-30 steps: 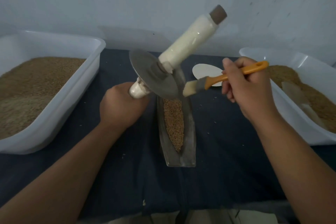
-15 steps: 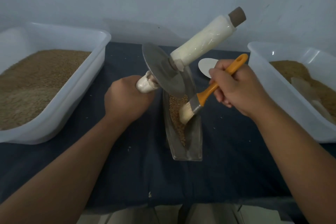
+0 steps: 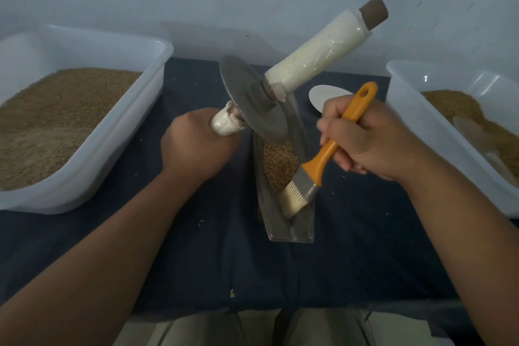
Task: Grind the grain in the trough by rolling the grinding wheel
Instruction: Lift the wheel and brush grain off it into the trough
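Left hand [image 3: 193, 146], left of long grey metal trough [image 3: 292, 232]: bare, forearm uncovered to frame edge. Right hand [image 3: 373, 143], right of trough: likewise. Pale beige fabric [image 3: 202, 329] below trough: whether clothing, cannot tell.

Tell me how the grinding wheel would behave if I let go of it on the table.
The grinding wheel is a thin metal disc, probably stiff and heavy for its size. On its narrow edge it would likely tip or roll. Held at one end by the left hand, it probably feels lopsided.
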### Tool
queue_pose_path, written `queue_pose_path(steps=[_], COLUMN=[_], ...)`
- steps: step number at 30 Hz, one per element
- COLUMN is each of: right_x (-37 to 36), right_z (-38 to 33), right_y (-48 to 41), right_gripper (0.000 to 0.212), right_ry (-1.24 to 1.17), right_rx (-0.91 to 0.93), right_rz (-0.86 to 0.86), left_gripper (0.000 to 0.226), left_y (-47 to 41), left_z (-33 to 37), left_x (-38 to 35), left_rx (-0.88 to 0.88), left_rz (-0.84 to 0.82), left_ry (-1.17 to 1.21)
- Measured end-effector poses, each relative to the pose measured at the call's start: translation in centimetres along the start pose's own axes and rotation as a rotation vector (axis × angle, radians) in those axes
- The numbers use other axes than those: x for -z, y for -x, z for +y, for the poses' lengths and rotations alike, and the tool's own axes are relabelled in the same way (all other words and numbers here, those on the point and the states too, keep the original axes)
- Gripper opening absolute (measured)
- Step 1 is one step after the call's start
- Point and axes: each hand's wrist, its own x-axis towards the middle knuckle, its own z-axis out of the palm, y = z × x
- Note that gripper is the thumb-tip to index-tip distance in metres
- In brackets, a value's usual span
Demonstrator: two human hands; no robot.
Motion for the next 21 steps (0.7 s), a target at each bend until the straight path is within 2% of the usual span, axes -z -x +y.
queue_pose_path(steps=[2,4,6,13,18,21], right_x=[-0.5,-0.9,-0.7,1.1,0.4,0.4], right_z=[0.3,0.4,0.4,1.3,4.0,5.6], right_y=[-0.1,-0.5,-0.5,2.8,5.9,7.4], right_gripper=[0.032,0.035,0.035,0.028,0.023,0.025], right_ry=[0.101,0.244,0.278,0.052,0.067,-0.040], right_rx=[0.005,0.047,0.083,0.222,0.142,0.123], right_rz=[0.000,0.067,0.145,0.459,0.411,0.484], left_gripper=[0.024,0.022,0.020,0.023,0.024,0.026], left_y=[0.0,0.0,0.0,0.0,0.0,0.1], left_z=[0.0,0.0,0.0,0.0,0.2,0.1], left_x=[0.0,0.0,0.0,-0.2,-0.3,-0.4], left_rx=[-0.007,-0.015,-0.017,-0.016,-0.014,-0.017], left_rz=[0.002,-0.002,-0.007,-0.012,-0.025,-0.038], left_ry=[-0.009,-0.021,-0.029,-0.051,-0.071,-0.073])
